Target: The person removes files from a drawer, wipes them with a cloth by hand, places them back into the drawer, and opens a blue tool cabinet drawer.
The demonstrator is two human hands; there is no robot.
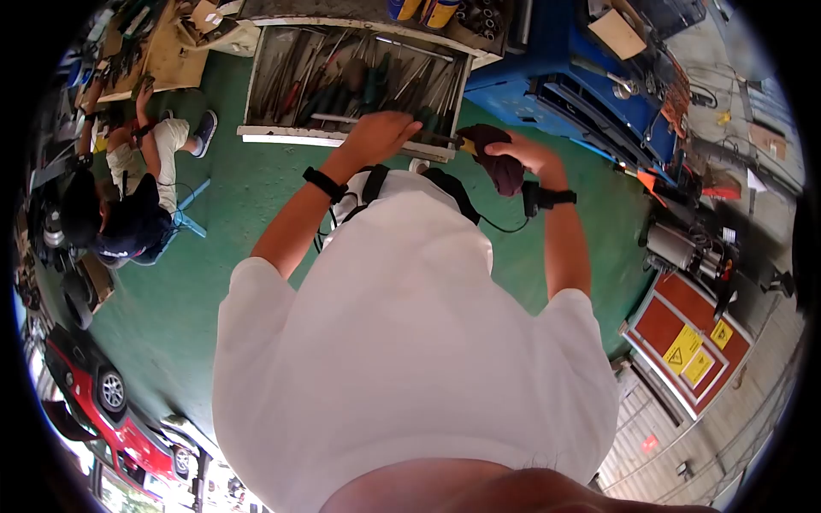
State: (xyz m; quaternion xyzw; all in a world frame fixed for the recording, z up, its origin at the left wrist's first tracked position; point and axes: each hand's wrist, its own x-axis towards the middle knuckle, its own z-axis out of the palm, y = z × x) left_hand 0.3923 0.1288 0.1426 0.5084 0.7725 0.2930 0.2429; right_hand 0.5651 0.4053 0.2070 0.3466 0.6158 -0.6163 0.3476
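Observation:
My left hand (383, 137) is closed over the front edge of an open drawer (278, 136), gripping one end of a thin dark-shafted tool (440, 139). The tool points right and has a yellow part near its other end; its exact kind does not show. My right hand (523, 154) is closed on a dark maroon cloth (500, 175), which is bunched around the yellow end. Long thin tools (376, 81), among them screwdrivers with coloured handles, lie jumbled in the drawer just beyond my left hand.
A blue tool cabinet (530, 81) stands at the upper right. Another person (128, 209) sits at a wooden bench (175, 64) on the left. A red car (128, 436) is at the lower left. A red-brown panel with yellow warning signs (684, 350) stands at the right.

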